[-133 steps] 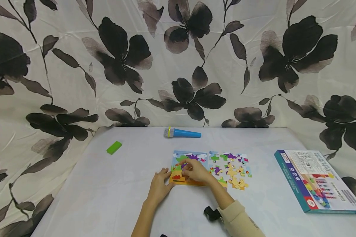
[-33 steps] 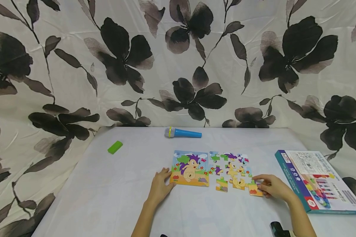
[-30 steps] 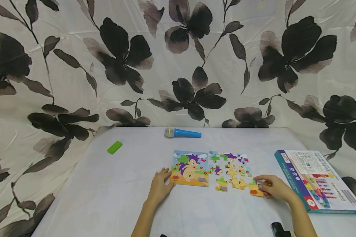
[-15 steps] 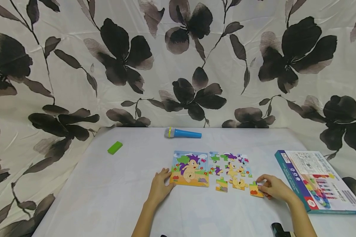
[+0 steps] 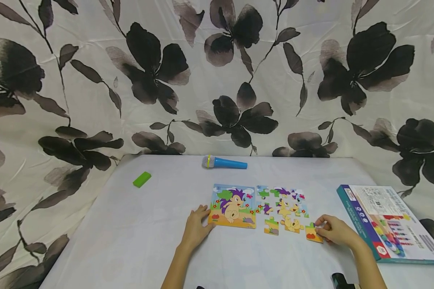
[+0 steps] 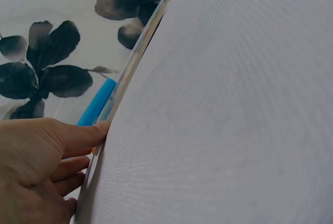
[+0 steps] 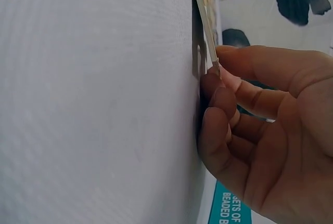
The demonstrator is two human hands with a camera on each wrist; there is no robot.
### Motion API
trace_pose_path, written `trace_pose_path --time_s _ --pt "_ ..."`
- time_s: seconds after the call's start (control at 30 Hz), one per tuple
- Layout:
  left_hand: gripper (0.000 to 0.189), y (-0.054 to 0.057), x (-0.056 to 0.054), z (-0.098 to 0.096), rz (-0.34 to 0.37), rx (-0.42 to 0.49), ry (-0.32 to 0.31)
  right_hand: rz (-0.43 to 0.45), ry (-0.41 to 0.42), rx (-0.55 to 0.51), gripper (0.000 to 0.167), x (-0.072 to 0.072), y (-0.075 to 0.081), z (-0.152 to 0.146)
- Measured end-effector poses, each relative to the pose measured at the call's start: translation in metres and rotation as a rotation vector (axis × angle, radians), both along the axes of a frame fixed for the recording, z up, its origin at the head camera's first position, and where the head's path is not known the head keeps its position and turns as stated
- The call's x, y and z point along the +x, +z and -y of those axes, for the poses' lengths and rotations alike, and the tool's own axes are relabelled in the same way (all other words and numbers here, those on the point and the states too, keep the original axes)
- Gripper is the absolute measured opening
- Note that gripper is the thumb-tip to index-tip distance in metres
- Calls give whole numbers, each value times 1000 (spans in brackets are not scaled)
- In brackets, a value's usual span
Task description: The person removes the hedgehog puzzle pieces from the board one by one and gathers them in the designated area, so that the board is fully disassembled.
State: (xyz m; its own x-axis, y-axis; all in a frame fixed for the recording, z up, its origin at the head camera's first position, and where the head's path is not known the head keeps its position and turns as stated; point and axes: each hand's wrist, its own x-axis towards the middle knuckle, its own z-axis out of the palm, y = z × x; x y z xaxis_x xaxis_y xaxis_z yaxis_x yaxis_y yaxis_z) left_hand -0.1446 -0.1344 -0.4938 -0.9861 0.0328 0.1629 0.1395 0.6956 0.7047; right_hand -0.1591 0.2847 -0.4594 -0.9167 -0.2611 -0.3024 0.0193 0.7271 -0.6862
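In the head view, a square hedgehog picture board [image 5: 233, 205] lies flat at the table's middle. My left hand [image 5: 195, 225] rests against its left side, thumb near the lower left corner; in the left wrist view the thumb [image 6: 88, 134] touches the board's edge. Several loose jigsaw pieces [image 5: 292, 223] with matching pictures lie in rough rows right of the board. At their lower right end, my right hand [image 5: 335, 230] pinches a jigsaw piece [image 5: 313, 235] with a red patch on orange. The right wrist view shows this jigsaw piece [image 7: 206, 24] edge-on, tilted up from the table at the fingertips.
A blue toy microphone [image 5: 225, 162] lies at the back edge and a green block [image 5: 142, 180] at the back left. A flat boxed set [image 5: 390, 224] sits right of my right hand. Behind the table [image 5: 130, 241] hangs a floral cloth [image 5: 296, 72].
Earlier my right hand held the piece over the board's lower left part; it has since carried it right, beyond the loose pieces. Over the last second it barely moves. My left hand stays put.
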Motion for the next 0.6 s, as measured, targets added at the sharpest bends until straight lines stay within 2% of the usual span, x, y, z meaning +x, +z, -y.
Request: trace_pose_path --time_s 0.23,0.6 --pt "42 0 1 0 -10 2 -6 21 -24 -1 26 0 0 -2" --pt "42 -2 -1 0 1 15 -2 30 21 -60 31 1 -1 -6"
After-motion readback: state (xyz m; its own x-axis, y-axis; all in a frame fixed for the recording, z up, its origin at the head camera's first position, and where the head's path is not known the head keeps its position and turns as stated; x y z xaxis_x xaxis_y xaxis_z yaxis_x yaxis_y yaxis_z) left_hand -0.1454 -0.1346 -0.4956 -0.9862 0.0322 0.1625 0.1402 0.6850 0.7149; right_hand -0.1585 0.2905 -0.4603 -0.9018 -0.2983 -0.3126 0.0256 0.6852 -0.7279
